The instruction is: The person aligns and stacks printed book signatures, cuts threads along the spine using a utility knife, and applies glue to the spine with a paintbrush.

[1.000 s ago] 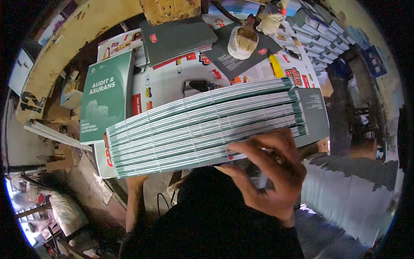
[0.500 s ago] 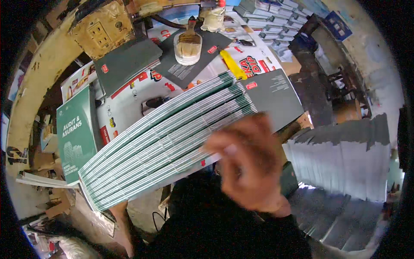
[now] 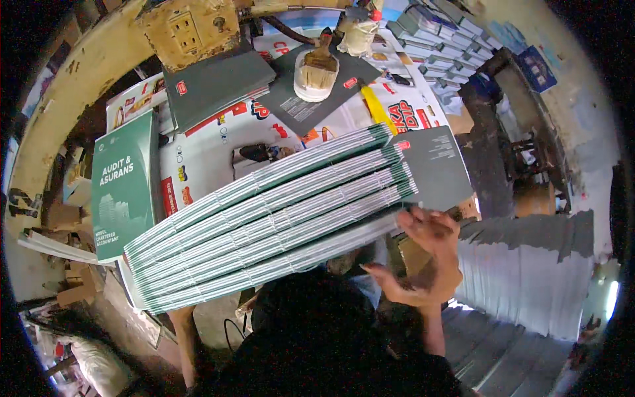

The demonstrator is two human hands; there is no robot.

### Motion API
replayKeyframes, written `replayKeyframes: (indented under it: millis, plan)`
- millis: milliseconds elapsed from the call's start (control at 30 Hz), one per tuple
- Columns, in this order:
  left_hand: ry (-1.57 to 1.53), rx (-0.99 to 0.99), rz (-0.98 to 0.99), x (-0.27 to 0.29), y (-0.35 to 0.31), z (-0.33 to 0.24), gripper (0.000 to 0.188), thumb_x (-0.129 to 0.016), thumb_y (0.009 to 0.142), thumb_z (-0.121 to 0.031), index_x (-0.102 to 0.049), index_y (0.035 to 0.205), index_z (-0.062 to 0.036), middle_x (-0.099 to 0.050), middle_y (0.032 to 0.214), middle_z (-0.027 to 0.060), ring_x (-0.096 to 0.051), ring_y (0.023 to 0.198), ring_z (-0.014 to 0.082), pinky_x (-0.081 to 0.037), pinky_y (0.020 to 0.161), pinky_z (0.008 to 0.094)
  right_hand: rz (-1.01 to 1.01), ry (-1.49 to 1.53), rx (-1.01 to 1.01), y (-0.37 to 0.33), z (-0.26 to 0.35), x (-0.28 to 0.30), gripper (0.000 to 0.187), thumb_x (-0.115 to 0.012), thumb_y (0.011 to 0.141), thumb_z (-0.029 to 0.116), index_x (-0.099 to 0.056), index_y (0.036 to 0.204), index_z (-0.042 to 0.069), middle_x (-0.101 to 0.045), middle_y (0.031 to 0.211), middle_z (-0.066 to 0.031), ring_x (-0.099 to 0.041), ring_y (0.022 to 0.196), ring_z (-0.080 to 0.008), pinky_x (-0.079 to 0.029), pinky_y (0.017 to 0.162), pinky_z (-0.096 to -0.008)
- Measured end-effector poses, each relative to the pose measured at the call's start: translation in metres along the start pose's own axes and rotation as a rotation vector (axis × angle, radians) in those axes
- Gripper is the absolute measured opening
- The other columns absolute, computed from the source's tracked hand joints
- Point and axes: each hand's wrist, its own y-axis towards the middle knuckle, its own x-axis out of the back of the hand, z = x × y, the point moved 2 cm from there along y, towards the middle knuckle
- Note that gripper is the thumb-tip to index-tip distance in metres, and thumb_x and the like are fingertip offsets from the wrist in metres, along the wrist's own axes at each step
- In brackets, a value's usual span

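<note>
A long row of green-covered books point(image 3: 264, 225) lies with its white, thread-sewn spines facing up, slanting across the worktable. My right hand point(image 3: 433, 255) is by the row's near right corner, thumb spread away from the fingers, nothing held. Its fingertips come close to the last book; whether they touch I cannot tell. My left forearm point(image 3: 185, 341) reaches up beneath the row's left end, where the books hide the hand. A green printed book point(image 3: 122, 192) lies at the left end. Under the right end is a dark grey cover sheet point(image 3: 436, 165).
Behind the row, a brush point(image 3: 319, 66) rests in a white tub point(image 3: 314, 89) on a grey cover. A yellow-handled tool point(image 3: 376, 106) lies near it. Grey covers point(image 3: 218, 86) are stacked at the back left. A tall stack of grey-edged sheets point(image 3: 529, 258) stands at the right.
My right hand has moved right and off the spines to the row's near right corner, its fingers opening out. The view has shifted slightly.
</note>
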Motion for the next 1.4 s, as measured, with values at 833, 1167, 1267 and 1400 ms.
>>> replayKeyframes:
  millis: [833,1167,1267,1400]
  plan:
    - [-0.011,0.023,-0.001,-0.003,-0.008,0.009,0.055,-0.079,0.071,-0.027,-0.048,0.110,-0.0054,-0.054,0.101,0.0094,-0.054,0.095,0.0215,-0.043,0.085,0.0348,-0.050,0.022,-0.033,0.017,0.003,-0.004,0.078,-0.092,0.047,0.025,-0.059,0.114,-0.001,-0.063,0.113,-0.0143,-0.053,0.109,-0.0266,-0.040,0.096,-0.0378]
    - [-0.005,0.028,0.001,-0.004,-0.004,0.010,0.053,-0.079,0.071,-0.026,-0.047,0.108,-0.0053,-0.053,0.097,0.0089,-0.053,0.092,0.0210,-0.043,0.083,0.0344,-0.115,-0.007,-0.003,0.020,0.006,0.005,0.076,-0.094,0.043,0.033,-0.063,0.104,0.001,-0.064,0.100,-0.0125,-0.055,0.103,-0.0257,-0.042,0.093,-0.0398]
    - [-0.008,0.026,-0.003,-0.004,-0.003,0.010,0.053,-0.079,0.070,-0.026,-0.047,0.107,-0.0052,-0.053,0.096,0.0088,-0.053,0.091,0.0208,-0.043,0.083,0.0343,-0.047,0.271,-0.054,0.031,0.002,0.006,0.059,-0.091,0.055,0.023,-0.063,0.102,0.000,-0.062,0.101,-0.0145,-0.060,0.095,-0.0235,-0.049,0.084,-0.0365]
    - [-0.014,0.026,-0.001,-0.005,-0.003,0.005,0.052,-0.079,0.070,-0.026,-0.047,0.106,-0.0052,-0.052,0.095,0.0086,-0.053,0.090,0.0206,-0.043,0.082,0.0341,-0.087,0.376,-0.332,0.044,-0.016,0.010,0.039,-0.080,0.071,0.012,-0.066,0.107,0.007,-0.060,0.107,-0.0108,-0.063,0.093,-0.0261,-0.053,0.076,-0.0353]
